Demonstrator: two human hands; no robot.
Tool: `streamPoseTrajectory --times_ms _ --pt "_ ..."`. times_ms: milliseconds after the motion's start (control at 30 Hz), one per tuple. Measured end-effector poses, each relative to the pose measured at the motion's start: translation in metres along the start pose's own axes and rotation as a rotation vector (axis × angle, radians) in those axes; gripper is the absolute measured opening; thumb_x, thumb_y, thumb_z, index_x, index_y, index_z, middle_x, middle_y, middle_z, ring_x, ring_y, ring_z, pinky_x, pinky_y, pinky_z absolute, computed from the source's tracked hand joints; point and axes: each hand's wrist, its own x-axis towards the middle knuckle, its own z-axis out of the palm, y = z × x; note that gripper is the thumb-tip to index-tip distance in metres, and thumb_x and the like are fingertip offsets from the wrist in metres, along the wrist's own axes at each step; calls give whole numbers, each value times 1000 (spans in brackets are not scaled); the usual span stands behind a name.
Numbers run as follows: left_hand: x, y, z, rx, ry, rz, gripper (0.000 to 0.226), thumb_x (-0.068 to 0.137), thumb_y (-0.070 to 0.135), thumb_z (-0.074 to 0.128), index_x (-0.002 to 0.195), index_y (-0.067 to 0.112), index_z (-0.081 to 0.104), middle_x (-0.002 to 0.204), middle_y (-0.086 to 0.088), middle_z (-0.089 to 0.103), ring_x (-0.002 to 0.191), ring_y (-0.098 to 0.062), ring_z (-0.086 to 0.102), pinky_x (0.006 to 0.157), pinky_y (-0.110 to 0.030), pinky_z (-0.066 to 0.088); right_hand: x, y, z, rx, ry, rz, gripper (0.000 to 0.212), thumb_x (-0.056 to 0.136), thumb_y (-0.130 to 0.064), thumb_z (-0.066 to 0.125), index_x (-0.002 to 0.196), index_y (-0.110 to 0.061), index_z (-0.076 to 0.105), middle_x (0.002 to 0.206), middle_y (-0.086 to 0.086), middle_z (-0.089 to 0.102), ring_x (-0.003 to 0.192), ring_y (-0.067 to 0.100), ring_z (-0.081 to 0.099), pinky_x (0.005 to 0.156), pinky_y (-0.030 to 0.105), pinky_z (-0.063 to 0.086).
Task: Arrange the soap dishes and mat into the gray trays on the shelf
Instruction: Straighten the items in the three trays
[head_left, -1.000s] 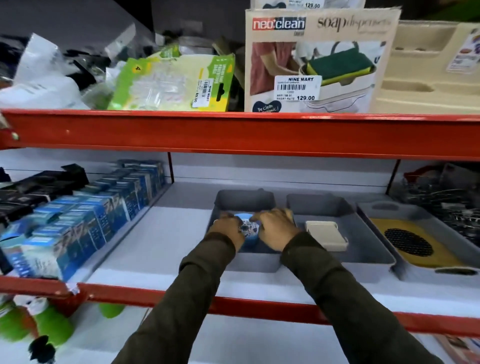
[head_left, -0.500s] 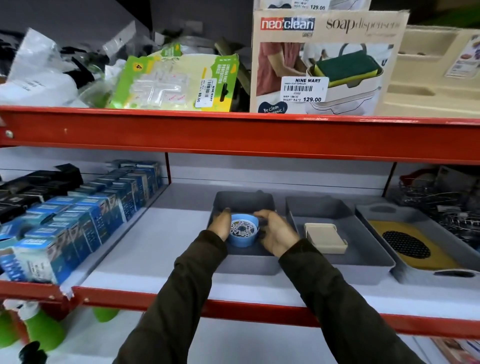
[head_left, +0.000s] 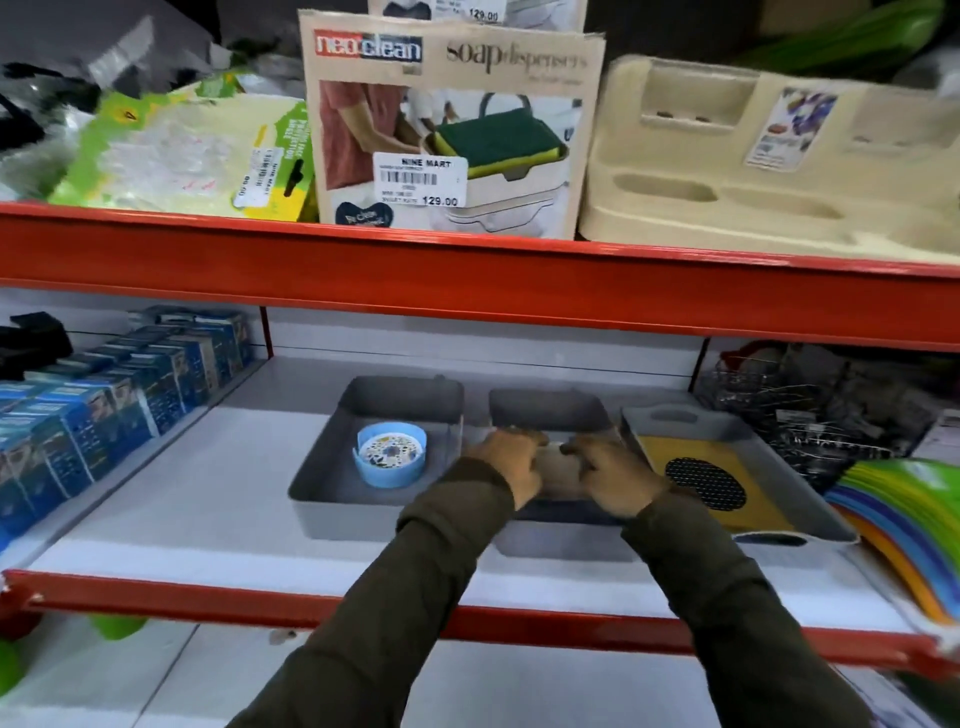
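Three gray trays are seen side by side on the white shelf (head_left: 156, 499). Both hands are placed inside the middle tray (head_left: 550, 410), the left hand (head_left: 511, 465) and the right hand (head_left: 615, 470) set close together with fingers curled down around a pale beige soap dish (head_left: 561, 467), which is mostly covered and blurred between them; whether it is gripped or only touched cannot be told. To the left of the left hand, well apart from it, a round blue soap dish (head_left: 390, 454) with a patterned white insert is shown resting upright in the left tray (head_left: 322, 478). Just beside the right hand, the right tray (head_left: 675, 418) is seen holding a yellow mat (head_left: 727, 493) with a dark perforated circle, laid flat. Further left of the hands, rows of blue boxes (head_left: 119, 384) are lined up; further right, wire racks (head_left: 810, 410) and a fan of coloured sheets (head_left: 904, 525) are visible. Above the hands, on the upper red shelf (head_left: 467, 280), a soap dispenser box (head_left: 452, 124) and a beige moulded organiser (head_left: 769, 161) are displayed
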Motion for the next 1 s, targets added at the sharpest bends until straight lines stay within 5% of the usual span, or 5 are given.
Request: streamPoseTrajectory --times_ms 233,500,667,833,1000 --pt "10 34 27 22 -49 -260 41 97 26 45 134 9 54 137 -15 57 124 -32 56 106 -35 43 0 10 11 59 -28 34 32 98 -25 44 118 -10 64 121 9 67 109 28 63 97 33 48" --pt "28 28 38 -716 52 -509 50 103 32 25 140 2 43 143 -22 48 128 -34 48 112 -36 35 10 19 4 707 -51 285 37 91 -6 43 128 -5 47 126 19 56 113 31 54 96 37 44" --pt "30 19 43 -837 83 -501 63 89 48 34 135 9 49 139 -21 53 122 -35 52 113 -46 37 8 22 3 763 -79 243 44 91 -7 45 135 -7 44 130 12 53 121 31 50 103 36 42" --pt "23 51 38 -556 224 -292 59 98 31 49 152 19 27 155 -8 37 141 -27 38 116 -33 29 -21 47 -32 751 268 -84 60 96 -6 48 151 -22 29 149 -3 37 142 15 33 115 28 28" --pt "47 109 48 -245 -41 44 63 89 39 61 146 25 38 148 -6 47 136 -28 44 119 -40 28 -44 132 -91 220 -9 -48 61 79 -11 74 133 -27 52 135 1 59 127 21 55 103 23 46"
